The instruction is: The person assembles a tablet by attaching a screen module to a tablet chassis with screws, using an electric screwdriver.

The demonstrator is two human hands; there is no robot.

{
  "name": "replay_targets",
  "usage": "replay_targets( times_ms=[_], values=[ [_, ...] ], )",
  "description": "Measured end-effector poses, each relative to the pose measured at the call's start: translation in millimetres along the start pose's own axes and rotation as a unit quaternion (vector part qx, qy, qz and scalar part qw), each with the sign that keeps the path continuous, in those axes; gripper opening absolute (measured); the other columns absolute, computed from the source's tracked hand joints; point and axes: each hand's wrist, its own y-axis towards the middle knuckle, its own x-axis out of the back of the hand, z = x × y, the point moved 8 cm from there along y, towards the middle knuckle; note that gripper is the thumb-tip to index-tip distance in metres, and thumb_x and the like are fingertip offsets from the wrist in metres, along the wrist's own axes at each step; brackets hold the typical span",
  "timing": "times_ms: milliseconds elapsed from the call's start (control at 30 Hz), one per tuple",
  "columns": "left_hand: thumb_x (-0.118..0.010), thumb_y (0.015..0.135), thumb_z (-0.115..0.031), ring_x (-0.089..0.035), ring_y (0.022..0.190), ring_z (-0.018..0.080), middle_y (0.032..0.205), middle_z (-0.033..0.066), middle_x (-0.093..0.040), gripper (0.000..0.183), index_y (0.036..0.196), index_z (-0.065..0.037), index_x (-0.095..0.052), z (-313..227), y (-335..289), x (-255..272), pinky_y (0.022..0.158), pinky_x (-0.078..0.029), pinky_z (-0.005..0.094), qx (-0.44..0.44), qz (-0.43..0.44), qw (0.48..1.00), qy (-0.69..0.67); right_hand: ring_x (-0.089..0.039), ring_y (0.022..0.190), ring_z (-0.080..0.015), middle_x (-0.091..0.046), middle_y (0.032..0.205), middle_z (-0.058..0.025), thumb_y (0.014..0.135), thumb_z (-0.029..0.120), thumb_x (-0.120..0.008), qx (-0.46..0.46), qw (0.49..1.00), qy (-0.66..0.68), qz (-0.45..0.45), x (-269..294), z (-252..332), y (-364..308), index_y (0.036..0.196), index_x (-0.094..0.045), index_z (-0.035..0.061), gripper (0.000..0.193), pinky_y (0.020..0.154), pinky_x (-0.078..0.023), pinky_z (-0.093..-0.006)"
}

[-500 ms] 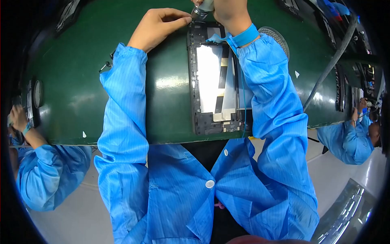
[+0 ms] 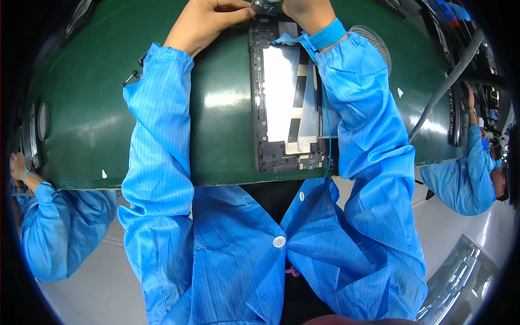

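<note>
We've got an opened tablet [image 2: 260,116] flat on the green table [image 2: 222,135], btwn our forearms, long side running away from us, near end close to the table edge. Dark frame, shiny silver area inside, dark strip w/ pale patches down the middle; our R sleeve [image 2: 357,108] hides part of its R side.

Our L hand [image 2: 203,21] is at the far L corner of the tablet: thumb + index tips close together, right by a metal tool [image 2: 265,4], mostly cut off by the top edge. Can't tell if they pinch anything. Our R hand [image 2: 309,16] is over the far R side, fingers out of frame, so can't tell its grip either. R wrist has a blue strap [image 2: 327,35]; thin blue cord [image 2: 329,130] hangs alongside the tablet. Round mesh disc [image 2: 374,40] sits just beyond our R cuff, grey cable [image 2: 446,86] farther R.
</note>
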Motion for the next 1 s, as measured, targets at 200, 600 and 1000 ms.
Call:
replay_targets(
  times_ms=[200, 600, 1000],
  values=[
    [-0.074, 0.086, -0.005, -0.064, 0.077, 0.0131, 0.083, 0.009, -0.072, 0.013, 0.093, 0.004, -0.077, -23.9, -7.7, -3.3, 0.072, -0.051, 0.0265, 0.035, -0.009, 0.994, -0.108, -0.055, 0.044, -0.0119, -0.065, 0.071, -0.0075, 0.093, 0.011, -0.064, -0.007, 1.0, -0.008, -0.024, 0.8, 0.4, -2.6, 0.088, -0.065, -0.0015, 0.014, 0.039, -0.041, -0.0269],
    [-0.073, 0.086, -0.004, -0.063, 0.077, 0.0121, 0.086, 0.0078, -0.071, 0.013, 0.093, 0.006, -0.076, -27.9, -7.9, 0.8, 0.071, -0.051, 0.0266, 0.04, -0.012, 0.995, -0.085, -0.054, 0.041, -0.0108, -0.058, 0.054, -0.0043, 0.093, 0.013, -0.066, -0.016, 0.998, -0.061, 0.001, -9.8, -3.3, 2.5, 0.075, -0.065, -0.0013, 0.023, 0.038, -0.038, -0.0257],
    [-0.071, 0.092, -0.011, -0.066, 0.09, 0.0165, 0.097, 0.0075, -0.071, 0.021, 0.106, 0.005, -0.075, -1.5, -0.1, 1.1, 0.087, -0.052, 0.0282, -0.019, 0.011, 1.0, 0.009, -0.053, 0.041, -0.0102, -0.058, 0.053, -0.0031, 0.092, 0.013, -0.066, -0.043, 0.992, -0.116, -0.021, -4.7, -7.8, 3.9, 0.076, -0.065, -0.0019, 0.022, 0.039, -0.038, -0.0267]
  ],
)
